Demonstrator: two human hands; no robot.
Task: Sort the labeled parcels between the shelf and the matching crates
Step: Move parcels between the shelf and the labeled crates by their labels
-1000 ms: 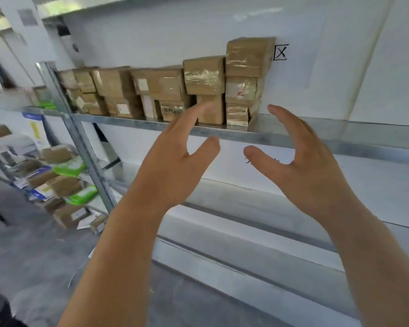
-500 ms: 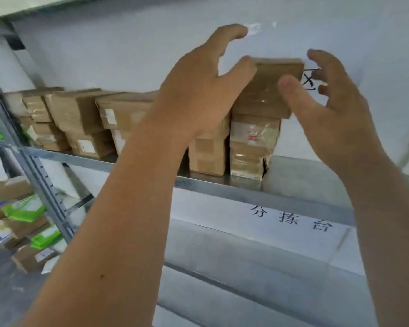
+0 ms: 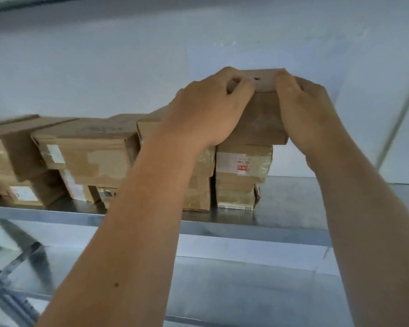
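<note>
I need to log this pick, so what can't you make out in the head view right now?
- Top parcel: its label is not visible; left hand and right hand cover its sides.
- Parcel below: red print too blurred to read.
- Left-end parcels: motion-blurred, cut by the frame edge.
- Crates: out of frame.
</note>
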